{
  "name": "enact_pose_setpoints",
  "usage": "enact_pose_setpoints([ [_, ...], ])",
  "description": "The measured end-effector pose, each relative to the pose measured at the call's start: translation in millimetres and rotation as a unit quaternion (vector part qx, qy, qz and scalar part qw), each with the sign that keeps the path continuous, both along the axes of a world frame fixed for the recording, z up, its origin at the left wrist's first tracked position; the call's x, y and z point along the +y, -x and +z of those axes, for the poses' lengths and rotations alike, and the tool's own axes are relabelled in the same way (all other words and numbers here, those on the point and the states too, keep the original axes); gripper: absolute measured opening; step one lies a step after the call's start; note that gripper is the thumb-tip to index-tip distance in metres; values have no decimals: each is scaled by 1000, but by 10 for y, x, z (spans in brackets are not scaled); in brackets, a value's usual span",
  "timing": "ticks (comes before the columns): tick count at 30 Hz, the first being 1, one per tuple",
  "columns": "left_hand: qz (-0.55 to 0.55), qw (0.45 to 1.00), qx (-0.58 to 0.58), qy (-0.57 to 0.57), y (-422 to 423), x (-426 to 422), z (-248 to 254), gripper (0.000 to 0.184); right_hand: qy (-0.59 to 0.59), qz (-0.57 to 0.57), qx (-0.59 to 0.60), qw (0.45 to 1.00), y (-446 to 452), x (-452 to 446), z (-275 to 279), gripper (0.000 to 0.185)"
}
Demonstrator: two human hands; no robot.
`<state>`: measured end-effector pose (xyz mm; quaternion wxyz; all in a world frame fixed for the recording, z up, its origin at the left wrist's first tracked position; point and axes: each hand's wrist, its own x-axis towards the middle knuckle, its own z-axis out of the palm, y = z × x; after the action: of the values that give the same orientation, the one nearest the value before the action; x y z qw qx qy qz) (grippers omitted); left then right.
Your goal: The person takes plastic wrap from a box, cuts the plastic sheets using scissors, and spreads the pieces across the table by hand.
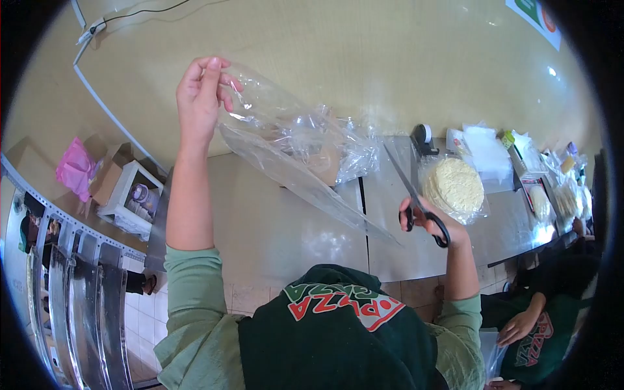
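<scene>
While left hand (200,94) pinches clear plastic sheet (292,179) at upper end, sheet hanging aslant over steel table (250,214), right hand (453,225) grips black-handled scissors (410,185), blades parted. Sheet likely light, limp, slippery; best held by edge.

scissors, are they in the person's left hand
No, the right hand holds the scissors, while the left hand holds clear plastic.

Left: pink bag (75,170) beside a brown box (109,177). Upper left: black cable (146,10) along the wall (312,45). Upper right: poster (538,21).
</scene>
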<state>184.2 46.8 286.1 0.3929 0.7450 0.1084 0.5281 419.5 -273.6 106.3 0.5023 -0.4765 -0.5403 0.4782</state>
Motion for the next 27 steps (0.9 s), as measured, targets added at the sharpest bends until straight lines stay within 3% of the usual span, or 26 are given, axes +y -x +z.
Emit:
enact_pose_setpoints([
  [7, -31, 999, 8, 31, 0, 103, 75, 26, 15, 32, -68, 997, 152, -36, 214, 83],
  [19, -62, 996, 46, 48, -141, 50, 60, 28, -29, -55, -234, 970, 274, 170, 559, 78],
  [27, -81, 993, 49, 74, -163, 51, 21, 29, -6, -55, -199, 978, 326, 189, 577, 75],
])
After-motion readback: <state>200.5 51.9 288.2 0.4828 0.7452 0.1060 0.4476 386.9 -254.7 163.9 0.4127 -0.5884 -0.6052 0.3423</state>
